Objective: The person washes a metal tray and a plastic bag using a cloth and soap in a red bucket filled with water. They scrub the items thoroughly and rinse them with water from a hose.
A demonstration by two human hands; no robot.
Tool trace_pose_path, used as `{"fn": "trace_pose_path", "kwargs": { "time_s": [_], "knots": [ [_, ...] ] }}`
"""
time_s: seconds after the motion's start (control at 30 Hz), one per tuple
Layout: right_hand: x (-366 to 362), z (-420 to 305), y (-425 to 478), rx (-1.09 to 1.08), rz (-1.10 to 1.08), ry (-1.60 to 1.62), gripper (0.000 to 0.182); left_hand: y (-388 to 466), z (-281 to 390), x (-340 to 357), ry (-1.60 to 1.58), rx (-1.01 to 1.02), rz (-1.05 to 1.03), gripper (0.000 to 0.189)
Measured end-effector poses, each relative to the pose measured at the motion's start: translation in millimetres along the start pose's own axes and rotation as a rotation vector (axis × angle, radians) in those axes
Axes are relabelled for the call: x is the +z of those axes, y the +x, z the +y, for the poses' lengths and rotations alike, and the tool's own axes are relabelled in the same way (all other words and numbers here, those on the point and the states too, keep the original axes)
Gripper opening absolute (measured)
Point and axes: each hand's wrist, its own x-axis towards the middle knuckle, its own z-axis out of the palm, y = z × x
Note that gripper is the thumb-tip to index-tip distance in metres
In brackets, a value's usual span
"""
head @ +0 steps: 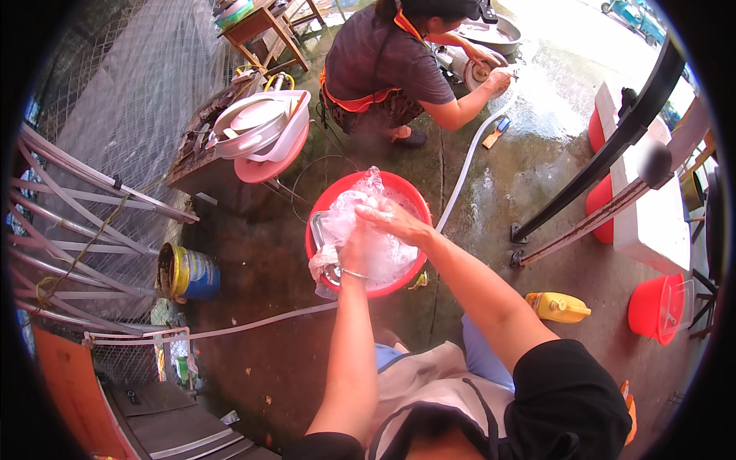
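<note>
A red plastic basin (424,210) of foamy water stands on the wet floor in front of me. Over it, a clear plastic bag or sheet (340,211), wet and crumpled, bunches around my hands. My right hand (391,218) is over the foam with its fingers stretched towards the left, against the plastic. My left hand (353,247) is blurred and partly covered by foam and plastic; whether it grips anything cannot be told. A metal-edged container (316,227) leans at the basin's left rim, close to my left hand.
A co-worker (379,63) crouches ahead, handling a pot beside a pale hose (474,146). A brush (497,133) lies nearby. Stacked basins (259,129) stand ahead left, a paint bucket (195,273) left. At right are a yellow jug (558,307), a red tub (647,310) and metal posts (581,195).
</note>
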Motion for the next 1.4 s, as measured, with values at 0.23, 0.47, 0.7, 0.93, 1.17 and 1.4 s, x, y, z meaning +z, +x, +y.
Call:
{"fn": "trace_pose_path", "kwargs": {
  "time_s": [0.23, 0.47, 0.7, 0.93, 1.17, 1.4],
  "knots": [
    [-40.8, 3.5, -7.0, -0.033, 0.170, -0.434, 0.026, 27.4, 4.7, -56.3, -0.309, 0.015, 0.448, 0.047],
    [-45.3, 11.9, 6.2, -0.249, 0.542, 0.388, 0.016, 8.9, -1.5, -19.1, 0.314, 0.199, 0.414, 0.060],
    [58.8, 15.1, -15.3, -0.473, 0.265, -0.826, 0.034, 14.2, -14.3, -23.4, -0.544, -0.342, -0.158, 0.035],
    [38.8, 30.1, 6.5, -0.324, 0.599, -0.474, 0.020, 10.4, -70.3, -0.5, -0.106, -0.139, 0.045, 0.033],
    [60.4, 47.6, -3.2, -0.514, -0.110, -0.406, 0.041, 45.1, -93.1, -49.3, -0.371, 0.006, -0.272, 0.033],
    [20.3, 19.9, 3.3, -0.203, 0.283, 0.039, 0.041, -0.7, -39.4, -7.7, -0.108, -0.291, -0.011, 0.024]
  ]
}}
